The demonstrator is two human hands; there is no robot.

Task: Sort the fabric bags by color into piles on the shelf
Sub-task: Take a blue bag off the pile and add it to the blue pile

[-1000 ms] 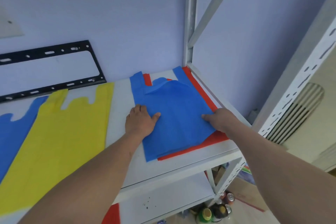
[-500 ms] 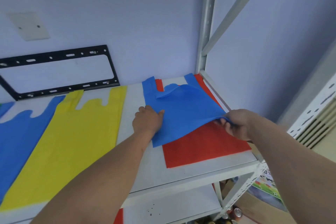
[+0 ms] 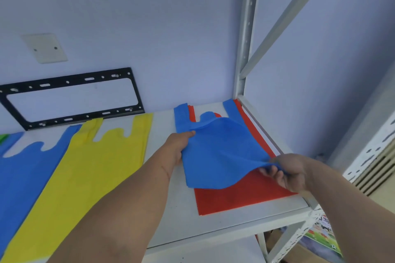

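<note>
A blue fabric bag (image 3: 222, 151) is lifted off a red bag (image 3: 241, 196) at the right end of the white shelf (image 3: 213, 230). My left hand (image 3: 179, 147) grips the blue bag's left edge. My right hand (image 3: 288, 173) pinches its lower right corner and holds it up. The bag's handles still lie flat near the back wall. Further left on the shelf lie a yellow bag (image 3: 89, 173) and another blue bag (image 3: 23, 173), both flat. A sliver of green (image 3: 3, 137) shows at the far left edge.
A black metal bracket (image 3: 70, 96) leans against the wall behind the shelf. The shelf's grey upright post (image 3: 245, 34) and diagonal brace stand at the back right corner. A lower shelf and a colourful printed sheet (image 3: 320, 235) show below right.
My right hand has pinched the blue bag's right corner and raised it, uncovering the red bag beneath. My left hand went from pressing flat to gripping the left edge.
</note>
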